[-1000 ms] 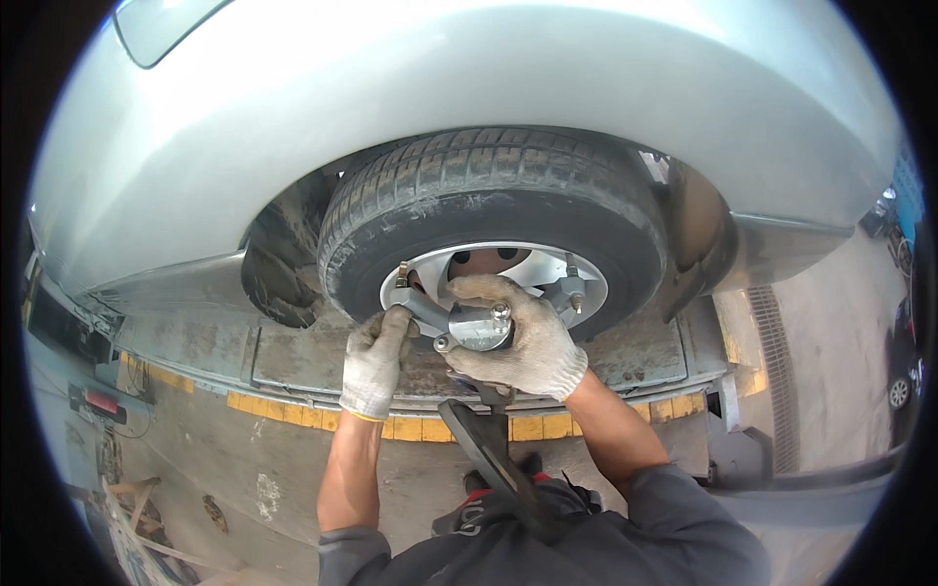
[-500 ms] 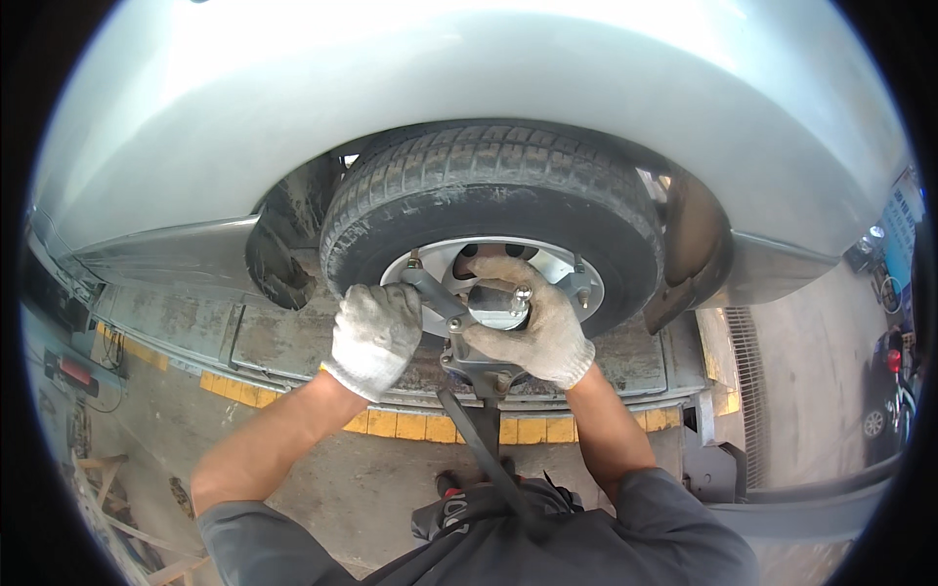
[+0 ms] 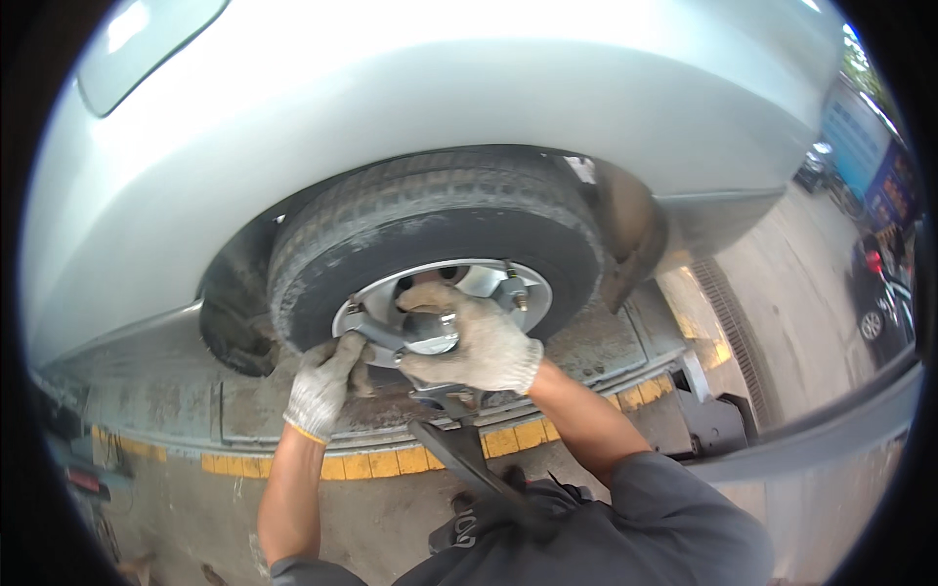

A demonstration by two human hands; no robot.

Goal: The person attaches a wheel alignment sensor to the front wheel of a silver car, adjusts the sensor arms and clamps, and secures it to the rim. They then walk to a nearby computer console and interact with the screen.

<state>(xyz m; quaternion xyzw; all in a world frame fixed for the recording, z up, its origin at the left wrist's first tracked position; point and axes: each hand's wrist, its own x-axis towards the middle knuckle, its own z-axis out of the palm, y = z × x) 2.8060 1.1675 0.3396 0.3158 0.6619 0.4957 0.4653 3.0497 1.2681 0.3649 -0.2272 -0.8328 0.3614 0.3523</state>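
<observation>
A grey metal wheel clamp [image 3: 379,333] lies across the silver wheel rim [image 3: 540,285] of a car, its arms reaching to the rim's edge. The black tyre [image 3: 440,234] surrounds it. Both my hands wear whitish knit gloves. My left hand [image 3: 324,384] has its fingers bent at the end of the clamp's left arm, by the rim's lower left edge; part of its grip is hidden. With thumb below and fingers above, my right hand [image 3: 479,342] curls around the shiny round middle of the clamp. A dark bar [image 3: 459,454] hangs below the clamp toward my body.
The silver car body [image 3: 440,88] arches over the wheel. Beneath the tyre runs a metal platform [image 3: 274,410] edged with yellow blocks [image 3: 366,464]. A floor grate [image 3: 733,332] lies to the right, and a dark vehicle [image 3: 873,303] stands farther off.
The view has swung, so wheel and car sit lower and more to the left, tilted. My left hand has shifted from the clamp arm's side to below its outer end. My right hand stays around the middle.
</observation>
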